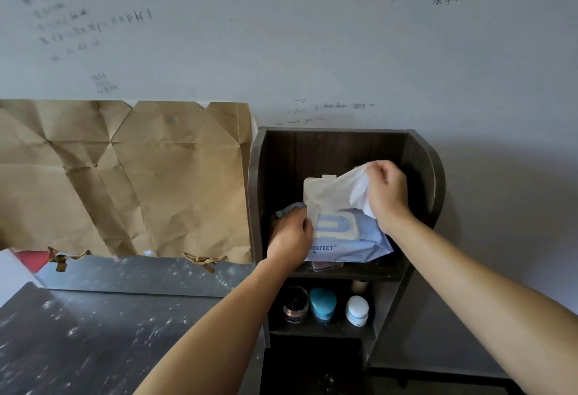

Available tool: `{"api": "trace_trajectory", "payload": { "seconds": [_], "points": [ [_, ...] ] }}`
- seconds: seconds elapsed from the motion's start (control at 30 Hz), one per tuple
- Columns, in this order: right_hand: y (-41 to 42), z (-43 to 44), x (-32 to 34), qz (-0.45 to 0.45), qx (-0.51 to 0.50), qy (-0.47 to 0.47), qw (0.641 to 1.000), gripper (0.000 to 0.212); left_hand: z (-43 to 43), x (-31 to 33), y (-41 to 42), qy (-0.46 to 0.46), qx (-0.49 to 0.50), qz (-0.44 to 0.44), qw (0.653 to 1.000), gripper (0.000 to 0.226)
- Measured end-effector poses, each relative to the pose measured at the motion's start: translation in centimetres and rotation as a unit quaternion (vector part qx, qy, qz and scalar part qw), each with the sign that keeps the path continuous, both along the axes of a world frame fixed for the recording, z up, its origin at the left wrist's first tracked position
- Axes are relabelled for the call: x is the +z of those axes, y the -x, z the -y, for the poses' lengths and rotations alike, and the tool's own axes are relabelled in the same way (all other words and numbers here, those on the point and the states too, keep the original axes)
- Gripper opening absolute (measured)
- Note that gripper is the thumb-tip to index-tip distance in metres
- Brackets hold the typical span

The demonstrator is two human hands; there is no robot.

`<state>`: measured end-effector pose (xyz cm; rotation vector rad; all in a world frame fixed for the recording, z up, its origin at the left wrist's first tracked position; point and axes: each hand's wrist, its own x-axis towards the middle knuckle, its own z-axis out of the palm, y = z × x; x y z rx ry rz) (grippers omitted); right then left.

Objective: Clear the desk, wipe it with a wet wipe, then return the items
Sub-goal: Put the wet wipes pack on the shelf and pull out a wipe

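Dark surface (pixel 93 332) bare at 8 o'clock. On the shelf (pixel 425 175) at 3 o'clock, our left hand (pixel 291 238) grips the pack (pixel 350 246); right hand (pixel 387 194) pinches a wipe (pixel 350 188).

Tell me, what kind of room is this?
Probably a bedroom or dorm room with a desk. The wall has handwriting scribbled on it, a small dark shelf holds little cosmetic jars, and a pack of wet wipes sits on its upper level.
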<state>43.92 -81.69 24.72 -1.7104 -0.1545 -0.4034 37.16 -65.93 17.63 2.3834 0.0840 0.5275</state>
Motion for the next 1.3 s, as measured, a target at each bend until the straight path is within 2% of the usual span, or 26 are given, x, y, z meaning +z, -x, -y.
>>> {"api": "trace_trajectory", "payload": {
  "seconds": [0.1,0.2,0.27,0.33,0.43,0.53,0.57,0.63,0.7,0.77,0.83,0.9,0.97,1.03,1.13,1.3],
  "points": [
    [-0.1,0.7,1.6,-0.006,-0.017,-0.069,0.997,0.014,0.1,-0.3,-0.2,-0.011,0.001,0.009,1.000,0.019],
    [-0.3,0.9,1.2,-0.057,-0.022,-0.079,0.995,0.012,0.0,-0.4,-0.3,-0.016,0.003,0.012,1.000,0.020],
    [-0.6,1.1,0.4,-0.100,0.023,-0.015,0.995,0.007,-0.1,-0.5,-0.4,-0.017,-0.009,0.013,1.000,0.022],
    [-0.6,1.2,-0.5,-0.113,0.041,0.108,0.987,0.008,-0.4,-0.3,-0.2,-0.030,-0.043,0.015,0.998,0.030],
    [-0.5,1.0,-0.9,-0.077,0.009,0.192,0.978,0.020,-0.7,-0.2,0.7,-0.096,-0.094,-0.007,0.991,0.043],
    [-0.4,1.2,-0.1,-0.025,-0.003,0.246,0.969,0.024,-0.6,-0.4,1.7,-0.211,-0.114,-0.060,0.969,0.041],
    [-0.5,1.4,0.2,-0.007,0.000,0.303,0.953,0.027,-0.6,-0.3,1.8,-0.232,-0.118,-0.079,0.962,0.040],
    [-0.3,1.7,0.7,0.033,0.015,0.456,0.889,0.035,-0.7,0.2,1.8,-0.243,-0.127,-0.107,0.956,0.040],
    [-0.1,2.0,1.1,0.088,0.038,0.531,0.842,0.037,-0.9,0.5,1.5,-0.240,-0.138,-0.122,0.953,0.039],
    [0.3,2.4,1.1,0.137,0.046,0.535,0.832,0.031,-1.1,0.6,1.4,-0.197,-0.146,-0.099,0.964,0.035],
    [0.7,2.7,0.7,0.143,0.037,0.538,0.830,0.025,-1.1,0.6,1.2,-0.097,-0.135,-0.024,0.986,0.026],
    [0.9,2.9,0.3,0.114,0.049,0.552,0.824,0.034,-0.9,1.2,1.1,-0.029,-0.071,0.036,0.996,0.017],
    [1.4,3.0,-0.1,0.114,0.073,0.547,0.826,0.033,-0.4,2.2,1.0,0.023,0.011,0.091,0.996,0.010],
    [2.1,3.1,-0.5,0.126,0.103,0.574,0.803,0.031,0.1,3.1,1.0,0.063,0.051,0.129,0.988,0.015],
    [3.4,3.4,-2.0,0.122,0.132,0.641,0.746,0.036,0.0,3.0,0.8,0.014,0.022,0.121,0.992,0.022],
    [4.7,4.1,-3.4,0.103,0.145,0.673,0.718,0.044,-0.9,0.2,2.3,-0.147,-0.086,0.045,0.984,0.036]
  ]
}}
